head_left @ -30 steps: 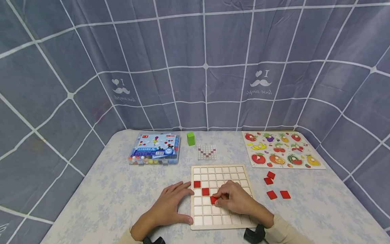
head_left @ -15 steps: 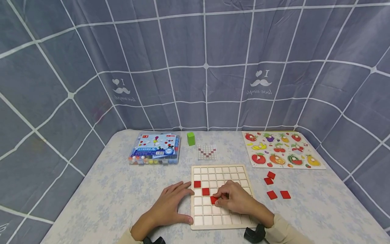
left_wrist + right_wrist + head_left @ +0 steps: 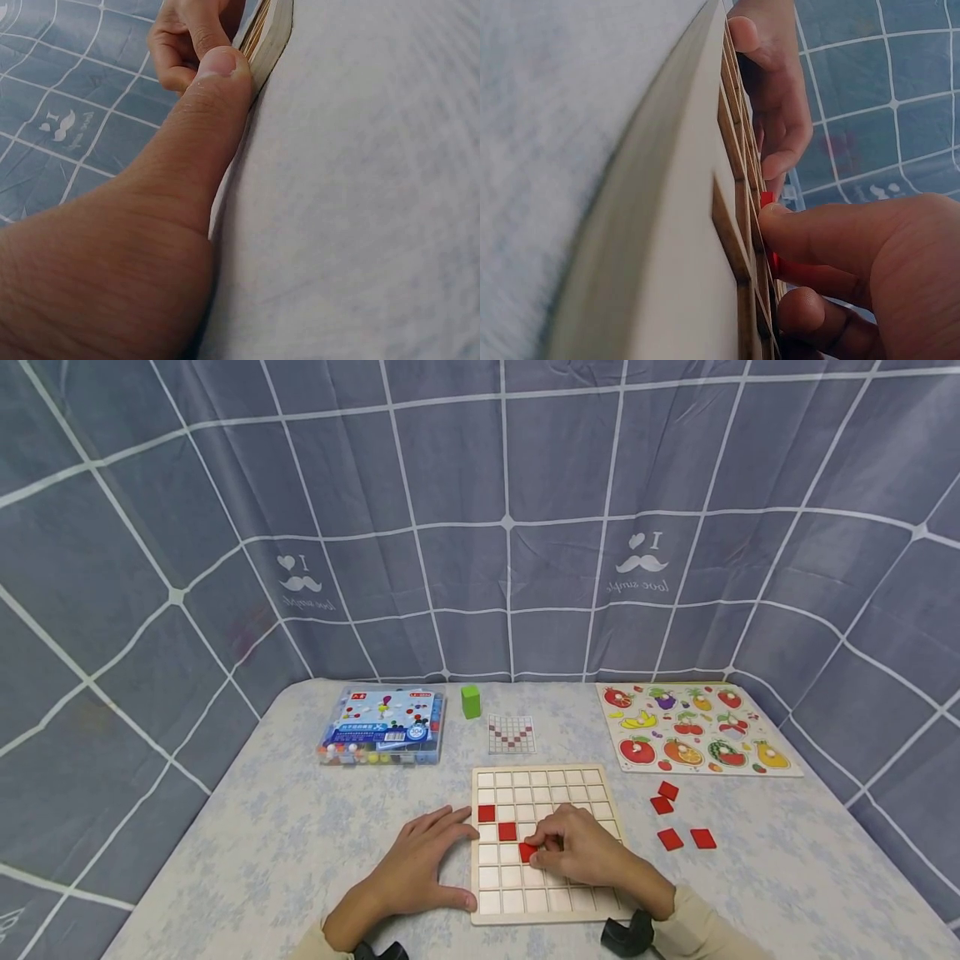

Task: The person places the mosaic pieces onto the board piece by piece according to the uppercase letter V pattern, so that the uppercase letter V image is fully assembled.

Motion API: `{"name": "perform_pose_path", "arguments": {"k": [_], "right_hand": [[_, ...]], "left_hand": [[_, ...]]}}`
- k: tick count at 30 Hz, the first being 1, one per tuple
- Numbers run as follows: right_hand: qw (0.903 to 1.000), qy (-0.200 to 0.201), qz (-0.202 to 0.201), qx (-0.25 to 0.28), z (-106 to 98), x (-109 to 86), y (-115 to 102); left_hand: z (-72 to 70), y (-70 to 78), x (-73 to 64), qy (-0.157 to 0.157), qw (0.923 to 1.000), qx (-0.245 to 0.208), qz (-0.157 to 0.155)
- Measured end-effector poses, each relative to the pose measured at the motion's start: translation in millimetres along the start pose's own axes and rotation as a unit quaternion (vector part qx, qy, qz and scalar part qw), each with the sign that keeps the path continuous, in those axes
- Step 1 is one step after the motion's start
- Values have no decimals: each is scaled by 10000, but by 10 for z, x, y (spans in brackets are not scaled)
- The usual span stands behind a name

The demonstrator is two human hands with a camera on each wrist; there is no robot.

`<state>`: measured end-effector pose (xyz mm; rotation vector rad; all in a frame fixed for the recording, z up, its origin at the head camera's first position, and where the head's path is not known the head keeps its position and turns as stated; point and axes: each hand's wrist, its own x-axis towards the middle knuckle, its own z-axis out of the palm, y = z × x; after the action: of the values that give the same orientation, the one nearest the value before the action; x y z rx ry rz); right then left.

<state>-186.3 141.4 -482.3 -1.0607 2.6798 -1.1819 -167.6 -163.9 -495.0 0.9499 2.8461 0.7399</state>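
Note:
A wooden grid board (image 3: 512,902) lies flat on the table, and two red square tiles sit in its cells: one red tile (image 3: 486,813) by the left edge, another red tile (image 3: 507,832) diagonally below it. My right hand (image 3: 581,852) pinches a third red tile (image 3: 527,852) between thumb and finger, at a cell further down that diagonal; the same pinched tile (image 3: 767,198) shows in the right wrist view. My left hand (image 3: 420,868) rests at the board's left side, fingers spread, thumb and fingertips touching its edge. In the left wrist view its thumb (image 3: 217,90) lies against the frame.
Several loose red tiles (image 3: 670,839) lie right of the board. Behind it is a small printed pattern card (image 3: 512,734), with a green block (image 3: 470,702) nearby. A clear plastic box (image 3: 382,727) stands back left; a fruit puzzle board (image 3: 693,727) lies back right.

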Motion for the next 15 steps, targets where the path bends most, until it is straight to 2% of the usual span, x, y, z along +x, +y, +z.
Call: {"name": "perform_pose_path", "arguments": {"k": [10, 15], "right_hand": [[9998, 157, -132, 33, 43, 14, -10], [9998, 177, 14, 97, 56, 11, -22]], "left_hand": [[-6, 26, -14, 80, 9999, 8, 74], [-8, 26, -18, 124, 9999, 26, 100]]}}
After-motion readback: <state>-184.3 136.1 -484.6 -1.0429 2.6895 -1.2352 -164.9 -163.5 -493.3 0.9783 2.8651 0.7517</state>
